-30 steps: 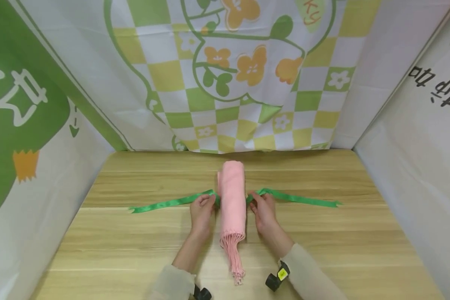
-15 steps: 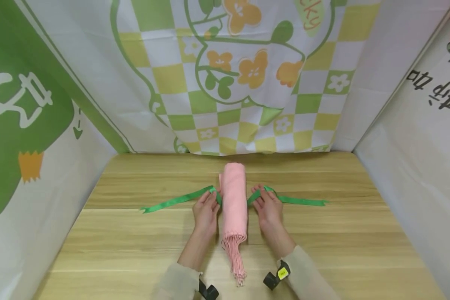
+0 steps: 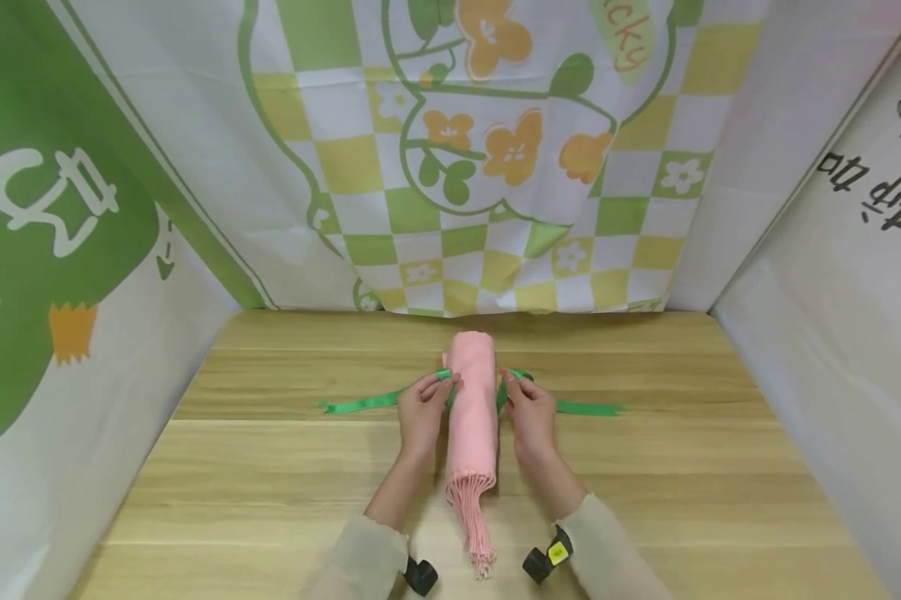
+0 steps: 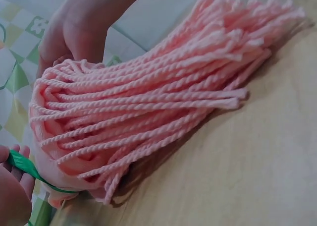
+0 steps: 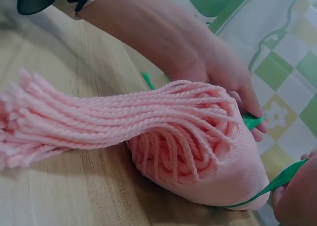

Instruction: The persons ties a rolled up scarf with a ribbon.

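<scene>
A rolled pink scarf [image 3: 471,400] lies lengthwise on the wooden table [image 3: 270,483], its twisted fringe [image 3: 476,525] pointing toward me. A green ribbon [image 3: 360,403] runs under the roll and out to both sides. My left hand [image 3: 424,403] pinches the ribbon's left part and lifts it against the roll's side. My right hand [image 3: 527,407] pinches the right part [image 3: 585,407] the same way. In the left wrist view the fringe [image 4: 163,102] fills the frame, with the ribbon [image 4: 25,167] held at the lower left. The right wrist view shows the roll's end [image 5: 198,151] and the ribbon [image 5: 277,182] at the right.
Printed cloth panels [image 3: 495,167] with green and yellow checks and flowers close off the back and both sides of the table. Bare wood lies to the left and right of the scarf. Black wrist cameras [image 3: 540,562] sit on both sleeves.
Both hands have drawn the ribbon ends inward and upward against the roll. The loose ends on the table have become shorter on both sides.
</scene>
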A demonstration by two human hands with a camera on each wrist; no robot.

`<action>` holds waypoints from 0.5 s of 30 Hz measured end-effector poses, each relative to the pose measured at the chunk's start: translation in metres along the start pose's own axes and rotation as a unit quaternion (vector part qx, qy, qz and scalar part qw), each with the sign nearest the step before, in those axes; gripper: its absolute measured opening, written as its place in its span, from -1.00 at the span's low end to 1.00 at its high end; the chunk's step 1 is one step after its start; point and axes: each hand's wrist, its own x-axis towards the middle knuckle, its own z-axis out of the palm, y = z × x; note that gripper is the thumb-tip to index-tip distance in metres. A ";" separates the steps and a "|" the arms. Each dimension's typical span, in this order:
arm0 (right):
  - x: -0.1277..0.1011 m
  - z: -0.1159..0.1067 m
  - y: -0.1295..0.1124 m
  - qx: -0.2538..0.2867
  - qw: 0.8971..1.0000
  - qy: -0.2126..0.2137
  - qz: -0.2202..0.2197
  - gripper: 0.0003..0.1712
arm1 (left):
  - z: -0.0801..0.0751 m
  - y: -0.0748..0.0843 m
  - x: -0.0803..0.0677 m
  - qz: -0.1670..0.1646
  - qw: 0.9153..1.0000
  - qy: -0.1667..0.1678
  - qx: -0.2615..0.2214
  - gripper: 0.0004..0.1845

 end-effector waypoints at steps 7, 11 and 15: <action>0.001 0.005 -0.001 -0.060 0.997 -0.029 -0.036 -0.68 | 0.004 0.003 0.004 0.020 0.998 -0.043 0.030 -0.75; 0.001 0.006 -0.002 -0.092 0.993 -0.042 -0.052 -0.69 | 0.004 0.005 0.006 0.026 0.995 -0.072 0.063 -0.76; 0.002 0.008 -0.002 -0.116 0.990 -0.049 -0.060 -0.70 | 0.004 0.007 0.010 0.030 0.991 -0.101 0.079 -0.75</action>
